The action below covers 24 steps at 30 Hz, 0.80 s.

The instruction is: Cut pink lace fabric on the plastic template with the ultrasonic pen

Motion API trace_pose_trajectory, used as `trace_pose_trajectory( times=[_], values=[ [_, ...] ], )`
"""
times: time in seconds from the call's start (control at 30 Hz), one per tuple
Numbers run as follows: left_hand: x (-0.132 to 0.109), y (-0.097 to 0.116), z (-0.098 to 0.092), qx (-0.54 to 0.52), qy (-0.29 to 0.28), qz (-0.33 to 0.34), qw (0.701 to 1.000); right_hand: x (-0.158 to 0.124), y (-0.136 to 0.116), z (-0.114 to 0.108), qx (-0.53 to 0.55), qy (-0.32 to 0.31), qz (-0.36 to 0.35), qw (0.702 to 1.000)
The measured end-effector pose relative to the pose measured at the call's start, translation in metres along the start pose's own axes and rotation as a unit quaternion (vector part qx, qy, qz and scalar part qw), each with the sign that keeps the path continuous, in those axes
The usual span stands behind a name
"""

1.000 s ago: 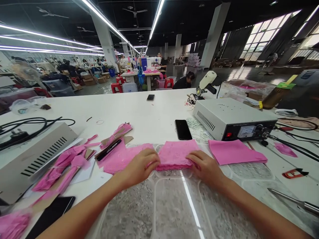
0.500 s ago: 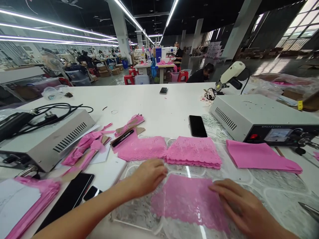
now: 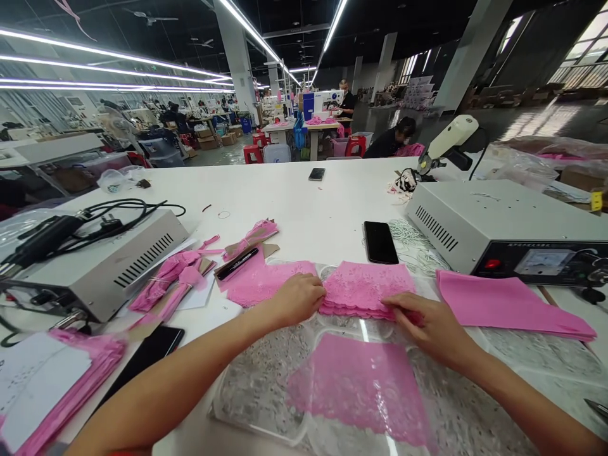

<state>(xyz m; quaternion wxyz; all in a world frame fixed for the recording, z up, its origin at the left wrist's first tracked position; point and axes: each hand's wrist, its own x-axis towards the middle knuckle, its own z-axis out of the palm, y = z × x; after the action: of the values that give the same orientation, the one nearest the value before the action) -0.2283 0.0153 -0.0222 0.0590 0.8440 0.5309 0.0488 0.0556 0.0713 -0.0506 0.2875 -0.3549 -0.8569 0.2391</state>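
Observation:
A stack of pink lace pieces (image 3: pixel 363 285) with scalloped lower edges lies in front of me. My left hand (image 3: pixel 298 297) is closed at the stack's left edge, fingertips pinching the lace there. At the lower right corner, my right hand (image 3: pixel 425 322) pinches the scalloped edge between thumb and fingers. How many layers either hand holds cannot be made out. Nearer to me, a single sheer pink lace piece (image 3: pixel 365 386) lies flat on the clear plastic sheet (image 3: pixel 266 386). Another pink lace stack (image 3: pixel 256 285) lies to the left, partly behind my left hand.
Grey control boxes stand left (image 3: pixel 128 266) and right (image 3: pixel 503 209). Folded pink fabric (image 3: pixel 503 304) lies at right. A black phone (image 3: pixel 380 242), a marker (image 3: pixel 236 265) and tied pink bundles (image 3: pixel 166 278) are on the white table (image 3: pixel 285 202). Workers sit beyond.
Both hands have moved away from me to the right-hand lace stack and now pinch its edges. The right hand has left the single lace piece, which stays flat. The view has shifted slightly.

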Motion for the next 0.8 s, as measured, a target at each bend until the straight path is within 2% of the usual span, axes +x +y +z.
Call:
trace_pose_trajectory(
  times=[0.2,0.43,0.57,0.8],
  values=[
    [0.002,-0.006,0.000,-0.026,0.008,0.002,1.000,0.015,-0.018,0.005,-0.036,-0.007,-0.054,0.998],
    [0.002,-0.005,-0.001,-0.033,0.007,-0.006,0.999,0.047,-0.051,0.044,-0.069,-0.053,-0.127,0.988],
    [0.001,-0.003,-0.003,-0.034,0.010,-0.004,0.999,0.054,-0.050,0.055,-0.097,-0.067,-0.138,0.983],
    [-0.002,0.003,-0.002,-0.026,0.036,-0.014,0.999,0.058,-0.044,0.051,-0.090,-0.091,-0.117,0.985]
  ],
)
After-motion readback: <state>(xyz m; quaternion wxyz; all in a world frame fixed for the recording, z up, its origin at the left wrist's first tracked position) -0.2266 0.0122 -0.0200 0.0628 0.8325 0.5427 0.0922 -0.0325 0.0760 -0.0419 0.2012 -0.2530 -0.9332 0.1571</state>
